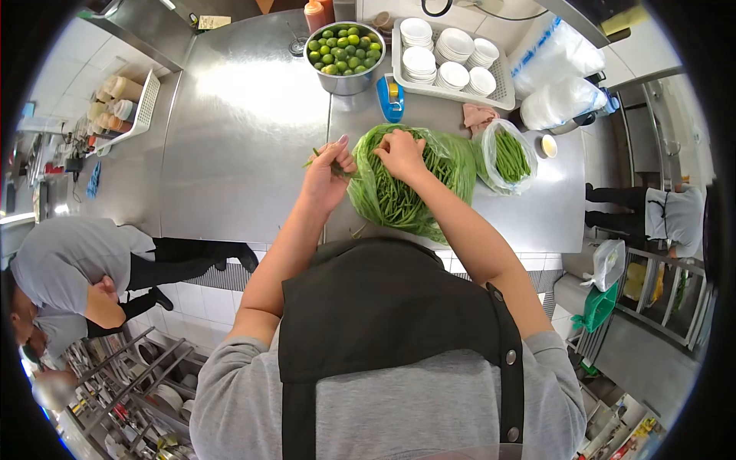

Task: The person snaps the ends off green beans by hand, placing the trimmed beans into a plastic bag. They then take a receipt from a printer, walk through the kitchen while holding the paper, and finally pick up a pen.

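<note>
Right hand in green beans

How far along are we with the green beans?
Probably done: the aligned beans in the small bag. In hand: the left hand grips a few green pieces; the right hand is at the large bag. Apparently left: its big tangled pile.

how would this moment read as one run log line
left hand: holding green beans | right hand: in bean pile | green bag: open around pile | clear bag of beans: right of it | bowl of limes: beyond
</note>
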Demonstrator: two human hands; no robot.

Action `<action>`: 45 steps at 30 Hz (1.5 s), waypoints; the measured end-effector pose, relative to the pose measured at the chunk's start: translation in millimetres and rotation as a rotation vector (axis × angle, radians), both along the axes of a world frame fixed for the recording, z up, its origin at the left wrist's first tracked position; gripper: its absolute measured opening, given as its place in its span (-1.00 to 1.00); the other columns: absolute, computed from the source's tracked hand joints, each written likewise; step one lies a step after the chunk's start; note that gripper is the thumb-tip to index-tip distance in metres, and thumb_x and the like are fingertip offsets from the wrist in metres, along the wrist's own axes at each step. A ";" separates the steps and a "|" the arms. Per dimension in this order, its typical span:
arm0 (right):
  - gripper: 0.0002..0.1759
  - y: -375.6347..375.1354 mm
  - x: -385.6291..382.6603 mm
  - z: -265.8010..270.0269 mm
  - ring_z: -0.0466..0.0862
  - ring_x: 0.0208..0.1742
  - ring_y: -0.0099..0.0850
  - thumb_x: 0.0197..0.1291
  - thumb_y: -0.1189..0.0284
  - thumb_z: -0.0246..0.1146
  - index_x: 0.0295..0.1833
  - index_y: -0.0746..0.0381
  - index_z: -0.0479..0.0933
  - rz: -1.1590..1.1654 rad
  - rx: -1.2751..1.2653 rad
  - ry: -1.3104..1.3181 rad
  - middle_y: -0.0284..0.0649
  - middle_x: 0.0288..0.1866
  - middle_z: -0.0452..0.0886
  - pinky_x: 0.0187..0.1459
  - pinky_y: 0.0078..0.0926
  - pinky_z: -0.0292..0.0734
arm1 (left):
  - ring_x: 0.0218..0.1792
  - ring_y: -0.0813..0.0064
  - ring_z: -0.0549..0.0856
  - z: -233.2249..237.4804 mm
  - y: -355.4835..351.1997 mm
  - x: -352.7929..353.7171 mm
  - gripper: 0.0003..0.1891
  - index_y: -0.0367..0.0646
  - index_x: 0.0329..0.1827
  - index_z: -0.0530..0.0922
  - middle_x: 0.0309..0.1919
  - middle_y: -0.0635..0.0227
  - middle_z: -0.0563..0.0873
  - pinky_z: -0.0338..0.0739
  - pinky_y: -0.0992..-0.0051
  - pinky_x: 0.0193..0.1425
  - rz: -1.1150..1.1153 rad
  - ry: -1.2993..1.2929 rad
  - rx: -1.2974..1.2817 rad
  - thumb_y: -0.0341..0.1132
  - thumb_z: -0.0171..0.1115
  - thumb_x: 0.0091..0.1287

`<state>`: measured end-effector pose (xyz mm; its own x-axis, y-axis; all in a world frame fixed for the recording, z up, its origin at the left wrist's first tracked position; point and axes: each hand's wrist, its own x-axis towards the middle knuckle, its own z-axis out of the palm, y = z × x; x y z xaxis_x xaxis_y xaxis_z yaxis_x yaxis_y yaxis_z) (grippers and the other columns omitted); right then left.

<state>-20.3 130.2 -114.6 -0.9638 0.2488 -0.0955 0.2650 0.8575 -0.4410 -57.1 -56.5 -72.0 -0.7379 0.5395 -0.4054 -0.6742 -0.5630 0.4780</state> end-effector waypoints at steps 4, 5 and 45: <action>-0.77 15.5 4.5 11.9 0.64 -0.11 -0.31 0.16 0.19 0.44 -0.34 0.13 0.71 -0.058 -0.287 0.092 -0.33 -0.25 0.63 0.02 -0.17 0.25 | -0.57 0.70 0.29 -4.7 -10.1 -3.8 -0.79 -0.05 -0.40 0.54 -0.65 0.60 0.31 0.22 0.58 -0.45 -0.093 0.013 -0.016 -0.33 0.37 0.40; -0.77 17.7 9.5 22.7 0.64 -0.14 -0.31 0.15 0.20 0.44 -0.33 0.13 0.71 -0.061 -0.339 0.143 -0.34 -0.27 0.62 0.00 -0.20 0.24 | -0.57 0.70 0.33 -3.2 -5.5 -1.9 -0.85 -0.09 -0.33 0.61 -0.65 0.58 0.36 0.25 0.57 -0.44 -0.145 0.218 -0.266 -0.31 0.39 0.39; -0.82 20.8 44.1 120.0 0.57 -0.32 -0.55 0.33 0.46 0.33 -0.31 0.32 0.61 0.077 -1.084 0.205 -0.30 -0.39 0.62 -0.22 -0.52 0.45 | -0.57 0.73 0.21 -14.0 15.9 -15.9 -0.75 -0.10 -0.32 0.49 -0.56 0.62 0.24 0.11 0.66 -0.51 0.070 -0.071 0.100 -0.24 0.15 0.58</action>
